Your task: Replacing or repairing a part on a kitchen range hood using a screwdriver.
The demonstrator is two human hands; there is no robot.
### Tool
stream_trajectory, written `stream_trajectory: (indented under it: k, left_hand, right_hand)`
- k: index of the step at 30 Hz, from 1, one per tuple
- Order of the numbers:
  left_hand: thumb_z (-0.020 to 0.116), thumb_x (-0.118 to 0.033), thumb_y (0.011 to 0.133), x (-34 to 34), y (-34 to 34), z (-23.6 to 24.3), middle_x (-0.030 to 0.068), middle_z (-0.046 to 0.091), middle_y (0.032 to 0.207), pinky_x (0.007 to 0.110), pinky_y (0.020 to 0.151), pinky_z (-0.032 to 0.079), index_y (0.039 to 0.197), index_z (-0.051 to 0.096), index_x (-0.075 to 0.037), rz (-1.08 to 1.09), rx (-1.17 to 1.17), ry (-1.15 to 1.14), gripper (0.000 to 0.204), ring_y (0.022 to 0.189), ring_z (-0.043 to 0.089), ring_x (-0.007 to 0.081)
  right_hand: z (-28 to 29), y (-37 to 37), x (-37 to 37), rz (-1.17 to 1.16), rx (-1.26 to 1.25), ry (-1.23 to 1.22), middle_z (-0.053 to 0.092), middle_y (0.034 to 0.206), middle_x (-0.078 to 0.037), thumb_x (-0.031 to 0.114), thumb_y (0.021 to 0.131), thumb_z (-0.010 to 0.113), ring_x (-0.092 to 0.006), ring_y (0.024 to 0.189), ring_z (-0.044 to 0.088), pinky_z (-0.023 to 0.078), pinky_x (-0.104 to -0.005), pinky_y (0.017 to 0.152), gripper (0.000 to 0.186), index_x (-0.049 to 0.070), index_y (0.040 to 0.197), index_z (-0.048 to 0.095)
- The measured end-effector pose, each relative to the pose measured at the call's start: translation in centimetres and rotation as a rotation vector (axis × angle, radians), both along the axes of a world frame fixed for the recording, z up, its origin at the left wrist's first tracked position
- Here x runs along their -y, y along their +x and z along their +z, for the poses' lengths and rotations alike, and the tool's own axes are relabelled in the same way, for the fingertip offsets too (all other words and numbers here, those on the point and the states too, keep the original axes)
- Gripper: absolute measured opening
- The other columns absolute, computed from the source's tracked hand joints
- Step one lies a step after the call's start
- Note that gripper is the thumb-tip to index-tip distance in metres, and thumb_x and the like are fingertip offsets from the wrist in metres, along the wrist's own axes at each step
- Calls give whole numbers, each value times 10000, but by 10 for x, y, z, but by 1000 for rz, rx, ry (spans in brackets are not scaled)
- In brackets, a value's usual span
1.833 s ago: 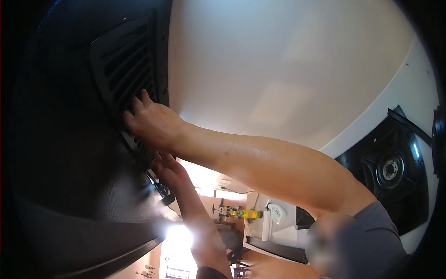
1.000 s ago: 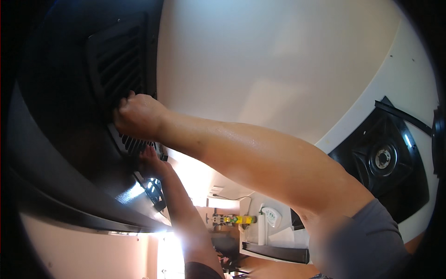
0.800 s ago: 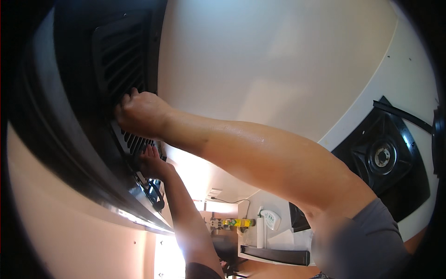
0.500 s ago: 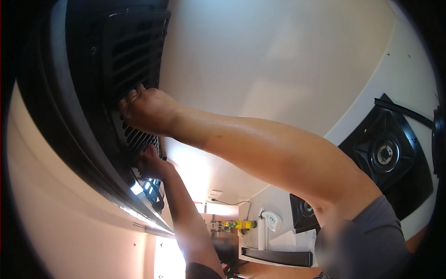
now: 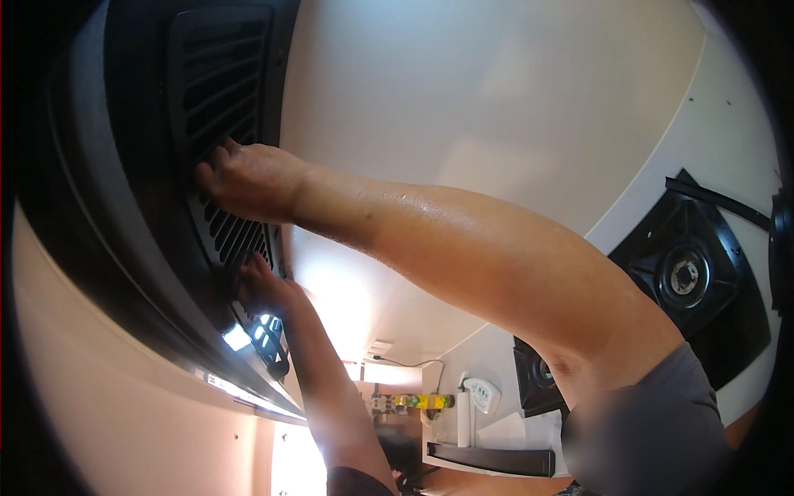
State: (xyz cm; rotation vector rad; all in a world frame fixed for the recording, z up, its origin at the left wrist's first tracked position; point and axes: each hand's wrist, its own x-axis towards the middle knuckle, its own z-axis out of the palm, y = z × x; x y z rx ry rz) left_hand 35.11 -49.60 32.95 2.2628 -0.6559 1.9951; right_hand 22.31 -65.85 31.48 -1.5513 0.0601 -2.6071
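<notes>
A black slotted range hood filter (image 5: 219, 83) lies against the underside of a dark range hood (image 5: 136, 157) at the left. My right hand (image 5: 248, 182), on an arm reaching across from the lower right, has its fingers curled in at the middle of the filter. Below it, my left hand (image 5: 266, 285) grips near the filter's lower end, its fingertips partly hidden in shadow. Both hands are closed. Bright reflections show on the hood beside my left hand.
A pale wall (image 5: 480, 107) fills the middle. On the white counter at the right are a black gas burner (image 5: 685, 277) and a dark strip (image 5: 719, 202). Lower down are a white scale-like device (image 5: 482, 395), a white roll (image 5: 464, 420), a yellow bottle (image 5: 426, 402) and a dark bar (image 5: 492, 459).
The filter has moved left, so its right edge no longer overhangs the hood's edge and a dark border shows beside it. Both my hands have shifted slightly left and up with it.
</notes>
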Motion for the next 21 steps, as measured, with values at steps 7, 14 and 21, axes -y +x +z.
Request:
stream_trajectory:
  k: [7,14,21]
  left_hand:
    - [607,-118,896,-10,34,28,130,641,1158,342,857,514,1064,682,-74,-108,88,57,189,1007,637,235]
    - [590,-96,922,35,-22,13,129,693,989,294,751,561,1004,695,-9,-49,-46,-48,160,860,685,217]
    - [578,-199,942,13,32,40,169,693,971,369,821,553,995,706,-5,-236,49,-82,239,890,685,237]
  right_hand:
    - [10,1,2,153,22,11,635,769,-242,87,831,635,-328,789,692,583,-340,600,211,-79,956,598]
    - [19,18,-8,203,102,336,592,973,-342,81,881,554,-443,985,628,580,-397,733,272,-115,1069,562]
    - [16,-13,-44,514,-43,258,378,1286,-435,76,939,476,-528,1267,373,486,-464,952,489,-124,1358,323]
